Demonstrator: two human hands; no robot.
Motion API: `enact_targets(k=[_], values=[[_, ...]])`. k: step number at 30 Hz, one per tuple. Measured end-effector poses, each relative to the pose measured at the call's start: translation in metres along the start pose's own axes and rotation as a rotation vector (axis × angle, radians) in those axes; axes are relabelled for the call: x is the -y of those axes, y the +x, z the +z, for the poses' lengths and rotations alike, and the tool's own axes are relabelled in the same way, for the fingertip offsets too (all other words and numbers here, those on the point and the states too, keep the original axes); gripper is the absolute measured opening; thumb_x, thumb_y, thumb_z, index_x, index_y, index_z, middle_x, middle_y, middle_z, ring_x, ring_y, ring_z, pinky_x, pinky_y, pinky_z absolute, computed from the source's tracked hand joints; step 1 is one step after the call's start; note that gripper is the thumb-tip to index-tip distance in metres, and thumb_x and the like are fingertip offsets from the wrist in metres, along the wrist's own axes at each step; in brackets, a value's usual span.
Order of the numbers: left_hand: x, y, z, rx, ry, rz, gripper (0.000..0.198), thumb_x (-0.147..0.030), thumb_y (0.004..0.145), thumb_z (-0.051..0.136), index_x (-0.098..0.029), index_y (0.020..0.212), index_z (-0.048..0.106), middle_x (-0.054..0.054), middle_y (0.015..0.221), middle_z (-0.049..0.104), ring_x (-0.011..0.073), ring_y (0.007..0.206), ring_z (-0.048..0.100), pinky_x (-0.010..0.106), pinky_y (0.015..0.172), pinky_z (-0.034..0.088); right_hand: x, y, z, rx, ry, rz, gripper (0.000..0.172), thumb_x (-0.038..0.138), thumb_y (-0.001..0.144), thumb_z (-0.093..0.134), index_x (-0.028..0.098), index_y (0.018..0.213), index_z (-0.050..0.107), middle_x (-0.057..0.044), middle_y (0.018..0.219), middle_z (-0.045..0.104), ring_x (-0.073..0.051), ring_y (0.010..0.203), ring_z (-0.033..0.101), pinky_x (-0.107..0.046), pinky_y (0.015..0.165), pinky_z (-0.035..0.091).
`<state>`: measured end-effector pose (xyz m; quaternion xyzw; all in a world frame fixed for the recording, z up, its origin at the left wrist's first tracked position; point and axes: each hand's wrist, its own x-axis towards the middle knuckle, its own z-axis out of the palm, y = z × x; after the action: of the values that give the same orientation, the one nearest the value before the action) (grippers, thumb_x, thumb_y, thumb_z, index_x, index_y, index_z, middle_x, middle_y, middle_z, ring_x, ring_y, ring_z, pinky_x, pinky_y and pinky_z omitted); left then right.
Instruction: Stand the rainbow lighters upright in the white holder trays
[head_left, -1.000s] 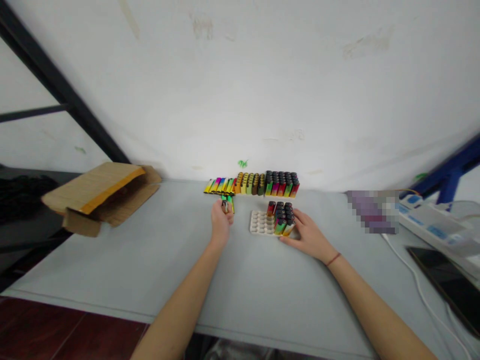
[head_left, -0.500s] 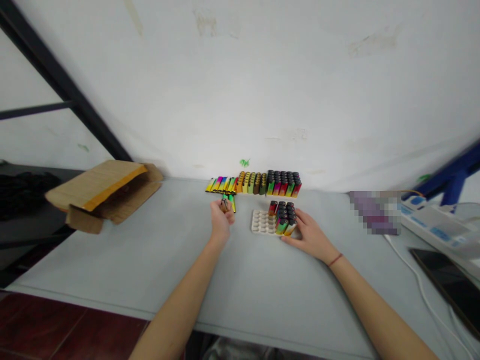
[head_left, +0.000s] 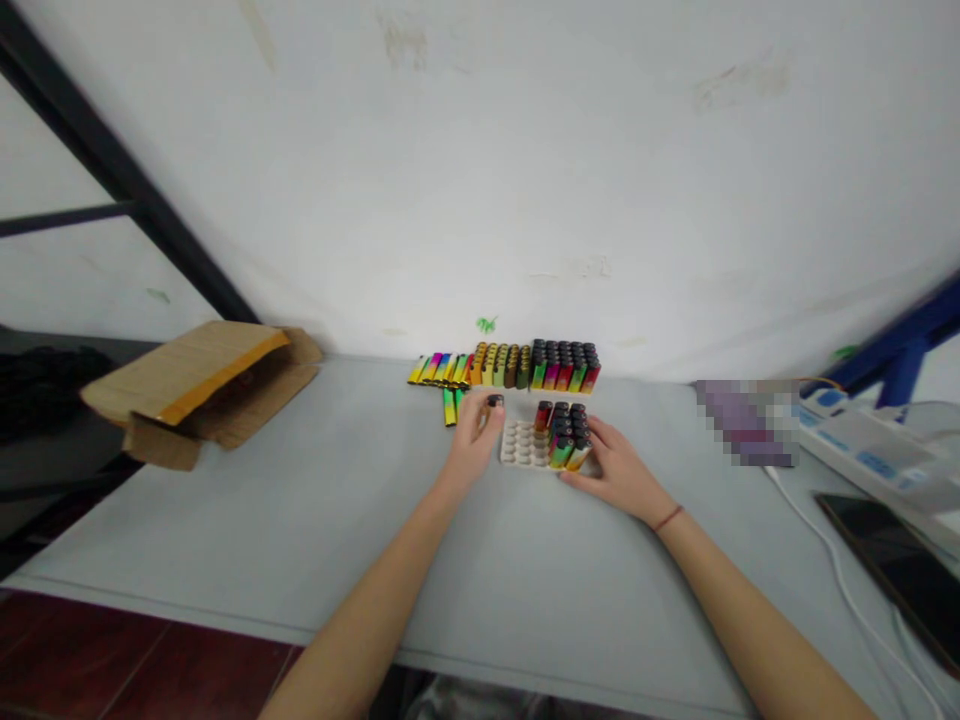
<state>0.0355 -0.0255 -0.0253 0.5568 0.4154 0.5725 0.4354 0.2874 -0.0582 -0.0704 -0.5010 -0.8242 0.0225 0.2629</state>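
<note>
My left hand [head_left: 474, 435] is closed around a lighter [head_left: 495, 400]; only its black top shows above the fingers, close to the back left corner of a white holed tray [head_left: 517, 448]. Several upright lighters [head_left: 562, 435] with black tops and coloured bodies fill the right part of this tray, while its left holes are bare. My right hand [head_left: 619, 472] grips the tray's right side, thumb at the front edge and fingers beside the lighters. Two green-yellow lighters [head_left: 450, 405] lie flat behind my left hand.
Against the wall stand a block of black-topped lighters [head_left: 566, 365], a block of yellow and brown ones [head_left: 501, 366] and a row lying flat [head_left: 439, 369]. An opened cardboard box [head_left: 195, 385] is at left. A power strip [head_left: 862, 440], a phone [head_left: 892, 560] and a white cable [head_left: 832, 560] are at right.
My left hand has moved right with the lighter, from beside the flat lighters to the tray's left corner. My right hand stays at the tray.
</note>
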Motion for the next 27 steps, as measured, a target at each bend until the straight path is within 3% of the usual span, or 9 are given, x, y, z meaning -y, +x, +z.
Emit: enact_targets(k=[4, 12, 15, 20, 23, 27], values=[[-0.001, -0.006, 0.004, 0.113, 0.209, 0.105, 0.029, -0.044, 0.085, 0.064, -0.022, 0.102, 0.064, 0.008, 0.11, 0.069, 0.0225, 0.11, 0.061, 0.037, 0.1, 0.045, 0.0, 0.0, 0.0, 0.002, 0.008, -0.01, 0.077, 0.065, 0.086, 0.058, 0.016, 0.145, 0.045, -0.021, 0.144, 0.052, -0.038, 0.133, 0.05, -0.057, 0.11, 0.042], [0.003, -0.008, 0.01, 0.218, 0.359, 0.123, 0.023, -0.036, 0.089, 0.061, -0.023, 0.105, 0.07, 0.006, 0.108, 0.074, 0.0228, 0.102, 0.065, 0.038, 0.098, 0.046, 0.0, -0.001, 0.0, -0.006, -0.008, -0.005, 0.078, 0.069, 0.086, 0.056, 0.013, 0.14, 0.05, -0.023, 0.143, 0.053, -0.038, 0.132, 0.051, -0.057, 0.111, 0.042], [0.004, -0.007, 0.013, 0.234, 0.425, 0.149, 0.022, -0.034, 0.088, 0.063, -0.023, 0.105, 0.072, 0.006, 0.107, 0.075, 0.0236, 0.099, 0.065, 0.039, 0.098, 0.045, -0.001, -0.001, 0.0, -0.013, 0.001, -0.009, 0.078, 0.069, 0.086, 0.056, 0.015, 0.141, 0.05, -0.022, 0.142, 0.054, -0.038, 0.132, 0.051, -0.056, 0.112, 0.042], [0.002, -0.006, 0.021, 0.163, 0.512, 0.167, 0.025, -0.031, 0.087, 0.066, -0.025, 0.111, 0.068, 0.006, 0.105, 0.074, 0.0236, 0.098, 0.067, 0.04, 0.097, 0.046, -0.002, -0.001, 0.001, -0.018, 0.003, -0.022, 0.079, 0.07, 0.085, 0.055, 0.013, 0.14, 0.05, -0.023, 0.143, 0.053, -0.039, 0.132, 0.051, -0.058, 0.11, 0.042], [-0.001, -0.006, 0.022, 0.209, 0.644, 0.258, 0.02, -0.031, 0.091, 0.062, -0.025, 0.108, 0.07, 0.006, 0.105, 0.074, 0.0245, 0.102, 0.065, 0.041, 0.097, 0.044, -0.003, -0.002, 0.001, -0.016, 0.003, -0.029, 0.078, 0.069, 0.086, 0.056, 0.013, 0.141, 0.05, -0.023, 0.143, 0.053, -0.039, 0.132, 0.051, -0.058, 0.111, 0.042], [-0.005, -0.008, 0.019, 0.23, 0.788, 0.404, 0.027, -0.035, 0.097, 0.052, -0.027, 0.115, 0.071, 0.008, 0.113, 0.07, 0.0234, 0.109, 0.061, 0.039, 0.097, 0.042, -0.002, -0.002, 0.001, -0.021, -0.003, -0.02, 0.079, 0.069, 0.085, 0.057, 0.014, 0.142, 0.049, -0.022, 0.143, 0.054, -0.039, 0.132, 0.051, -0.058, 0.111, 0.042]])
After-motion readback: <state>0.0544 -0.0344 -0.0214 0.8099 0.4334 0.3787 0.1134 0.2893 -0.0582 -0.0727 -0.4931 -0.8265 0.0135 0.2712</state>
